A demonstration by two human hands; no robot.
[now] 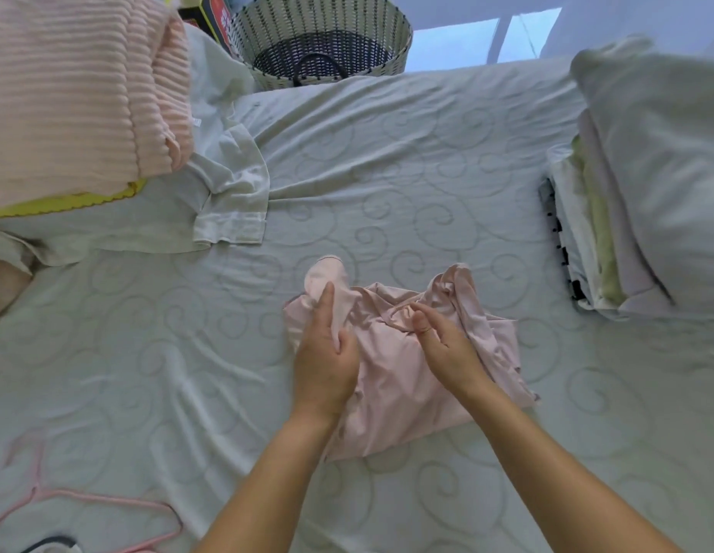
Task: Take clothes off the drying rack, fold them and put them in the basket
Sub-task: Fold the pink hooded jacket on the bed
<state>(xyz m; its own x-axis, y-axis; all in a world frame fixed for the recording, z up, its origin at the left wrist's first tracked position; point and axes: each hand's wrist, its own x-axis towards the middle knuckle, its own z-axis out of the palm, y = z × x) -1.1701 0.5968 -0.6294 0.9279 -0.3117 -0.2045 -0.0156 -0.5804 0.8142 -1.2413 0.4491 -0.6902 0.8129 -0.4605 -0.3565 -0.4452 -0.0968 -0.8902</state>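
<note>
Two hands work the pink top [399, 381]: left hand [325, 361] pinches its sleeve [327, 273]; right hand [447, 349] curls at the neckline [399, 313], grip unclear. Best lay the sleeve flat toward the right hand.

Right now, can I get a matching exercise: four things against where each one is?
Things: 1 basket; 2 pink top; 3 hanger; 4 folded pile.
Places: A at the left hand and right hand; B near left of the bed; C past the bed's far edge; D right, by the pillow.
Pairs: 1-C, 2-A, 3-B, 4-D.
</note>
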